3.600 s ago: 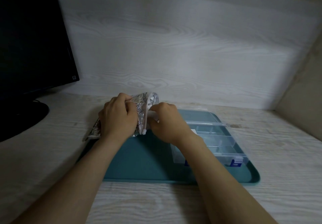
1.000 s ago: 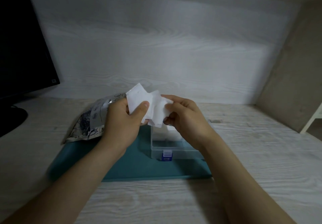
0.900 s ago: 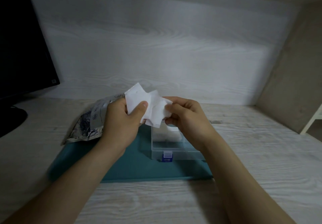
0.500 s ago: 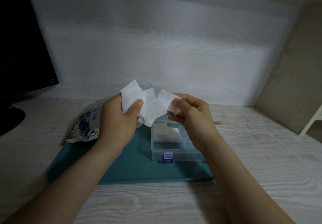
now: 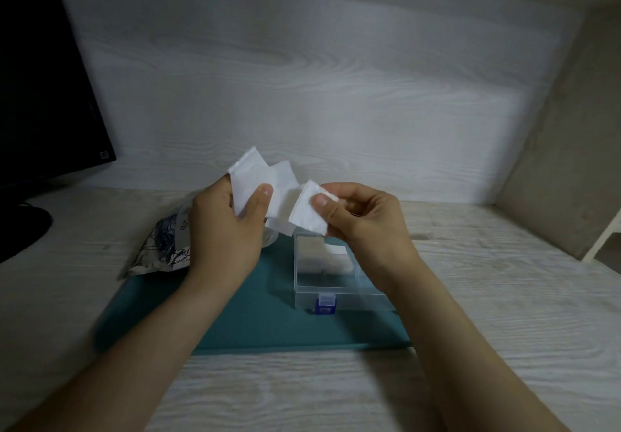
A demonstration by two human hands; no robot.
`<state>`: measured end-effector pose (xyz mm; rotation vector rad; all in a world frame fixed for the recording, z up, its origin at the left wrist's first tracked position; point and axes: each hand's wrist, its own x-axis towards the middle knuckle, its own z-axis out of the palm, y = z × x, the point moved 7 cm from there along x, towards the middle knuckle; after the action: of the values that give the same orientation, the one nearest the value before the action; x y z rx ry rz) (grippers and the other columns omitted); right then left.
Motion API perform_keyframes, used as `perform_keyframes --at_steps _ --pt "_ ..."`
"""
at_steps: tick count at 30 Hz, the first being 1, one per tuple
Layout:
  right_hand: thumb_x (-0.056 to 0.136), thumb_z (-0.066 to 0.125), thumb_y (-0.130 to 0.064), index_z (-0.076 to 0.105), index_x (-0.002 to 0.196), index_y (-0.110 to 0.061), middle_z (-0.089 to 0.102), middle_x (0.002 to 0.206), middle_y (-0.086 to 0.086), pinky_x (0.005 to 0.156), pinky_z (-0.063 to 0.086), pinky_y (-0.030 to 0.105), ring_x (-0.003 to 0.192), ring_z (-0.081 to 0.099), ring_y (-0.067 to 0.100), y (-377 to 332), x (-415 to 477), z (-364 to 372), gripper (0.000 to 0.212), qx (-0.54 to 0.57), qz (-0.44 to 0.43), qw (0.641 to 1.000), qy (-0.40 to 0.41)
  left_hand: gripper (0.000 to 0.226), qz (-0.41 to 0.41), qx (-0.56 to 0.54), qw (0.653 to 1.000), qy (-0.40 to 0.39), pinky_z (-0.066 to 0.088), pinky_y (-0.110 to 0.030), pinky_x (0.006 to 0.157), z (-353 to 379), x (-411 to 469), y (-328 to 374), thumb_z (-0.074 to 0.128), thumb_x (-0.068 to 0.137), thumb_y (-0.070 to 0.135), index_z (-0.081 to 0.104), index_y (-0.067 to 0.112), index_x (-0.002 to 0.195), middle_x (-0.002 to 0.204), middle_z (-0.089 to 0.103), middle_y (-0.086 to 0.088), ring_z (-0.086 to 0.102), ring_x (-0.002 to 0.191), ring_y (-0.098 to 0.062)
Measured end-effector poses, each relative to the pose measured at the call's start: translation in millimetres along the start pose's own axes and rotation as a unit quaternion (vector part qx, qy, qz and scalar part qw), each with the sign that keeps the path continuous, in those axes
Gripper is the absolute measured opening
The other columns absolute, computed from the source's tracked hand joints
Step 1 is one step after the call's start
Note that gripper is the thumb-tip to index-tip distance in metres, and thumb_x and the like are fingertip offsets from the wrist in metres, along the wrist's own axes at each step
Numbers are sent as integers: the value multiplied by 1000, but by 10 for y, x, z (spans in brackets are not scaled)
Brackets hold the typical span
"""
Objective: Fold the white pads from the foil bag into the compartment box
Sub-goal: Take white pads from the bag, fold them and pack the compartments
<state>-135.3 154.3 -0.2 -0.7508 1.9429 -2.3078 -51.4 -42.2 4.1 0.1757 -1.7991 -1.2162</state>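
Observation:
Both hands are raised above the teal tray. My left hand pinches a fanned pair of white pads between thumb and fingers. My right hand pinches a separate white pad just to their right. Below them the clear compartment box sits on the tray with a blue latch at its front; a white pad lies in its far compartment. The foil bag lies at the tray's back left, partly hidden behind my left hand.
A dark monitor with its round base stands at the left on the pale wood desk. A wood-grain wall closes the back, and a beige side panel closes the right. A white frame piece shows at the right edge.
The pads came out of the foil bag and were lifted. In the last second my right hand has drawn one pad away to the right, spreading the fan.

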Motion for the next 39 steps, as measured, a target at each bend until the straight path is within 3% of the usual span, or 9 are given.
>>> perform_keyframes --at_steps 3,6,13,16,19,24,30,34,39 --pt "91 79 -10 75 104 2 78 98 23 71 65 37 89 77 37 31 -16 5 17 16 5 999 31 9 8 -11 1000 7 57 -28 67 12 -34 33 73 99 23 75 14 99 89 75 15 71 79 0" --pt "92 79 -11 75 99 2 76 102 25 69 62 28 85 78 29 48 -32 42 15 31 12 999 33 10 5 -15 1000 7 59 -35 67 39 -60 30 74 98 24 75 15 96 87 76 11 73 80 -7" --pt "91 79 -6 71 101 5 77 103 18 71 63 30 88 79 28 98 -55 84 17 50 22 998 41 12 -13 -38 999 2 62 -48 69 73 -81 -8 74 98 26 75 14 96 85 78 6 75 80 -16" --pt "88 82 -5 71 114 -6 75 104 14 69 63 30 85 79 22 89 -45 36 29 60 23 995 71 11 -22 -46 999 0 63 -47 71 73 -83 1 74 98 25 75 14 98 87 78 7 75 80 -13" --pt "88 82 -4 70 125 -10 77 109 14 74 64 32 93 79 24 110 -28 73 39 67 37 996 46 13 -24 -47 999 -2 63 -46 71 72 -84 16 74 98 25 75 12 99 87 78 7 75 80 -11" --pt "90 79 -3 75 116 -5 81 101 12 75 63 31 92 79 26 79 -19 63 26 40 25 999 22 13 -22 -43 999 -2 63 -46 71 57 -72 21 74 98 26 75 13 99 89 78 7 75 81 -11" --pt "87 81 -1 76 107 0 81 94 12 73 65 33 87 80 28 68 -20 -4 20 20 13 998 50 12 -17 -47 999 -5 63 -44 71 52 -69 31 74 99 25 75 13 97 88 78 8 75 81 -10" --pt "89 80 0 76 109 -1 80 95 14 74 64 34 87 79 27 44 -8 -46 21 26 10 998 57 12 -21 -49 999 0 64 -44 72 28 -44 0 74 98 25 75 13 97 89 78 8 76 82 -11" --pt "93 76 -3 76 115 -4 81 101 13 82 63 36 94 78 28 47 9 -45 22 13 9 999 31 6 -55 -80 995 -24 64 -33 74 75 -44 -8 72 100 21 75 16 102 93 79 9 76 86 -6"
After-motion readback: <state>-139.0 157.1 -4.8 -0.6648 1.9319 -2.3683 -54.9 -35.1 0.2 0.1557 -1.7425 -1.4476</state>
